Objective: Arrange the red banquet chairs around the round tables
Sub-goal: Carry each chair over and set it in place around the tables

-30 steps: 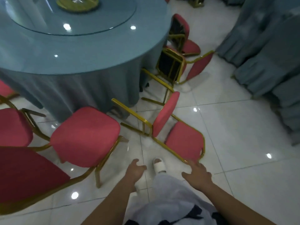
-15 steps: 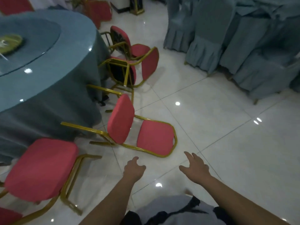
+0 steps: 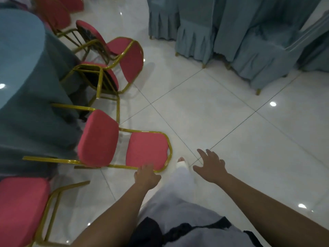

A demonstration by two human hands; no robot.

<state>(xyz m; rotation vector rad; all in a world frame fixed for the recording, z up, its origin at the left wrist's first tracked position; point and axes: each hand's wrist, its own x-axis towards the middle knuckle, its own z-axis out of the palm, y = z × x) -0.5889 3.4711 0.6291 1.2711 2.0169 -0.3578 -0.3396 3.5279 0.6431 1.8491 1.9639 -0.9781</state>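
Tipped chair (image 3: 146,150) lies on its back just ahead of my left hand (image 3: 146,177), gold rail right at those fingertips. Touching or not, I can't tell. Left fingers are loosely bent, holding nothing. Right hand (image 3: 211,164) is spread wide over bare floor (image 3: 231,113), off the rail's right end. I'd say I'm on righting this one. Next: both hands close on the rail and lift toward the table (image 3: 17,68) beyond my fingers. Count: five other chairs (image 3: 131,63), six in all; one table.
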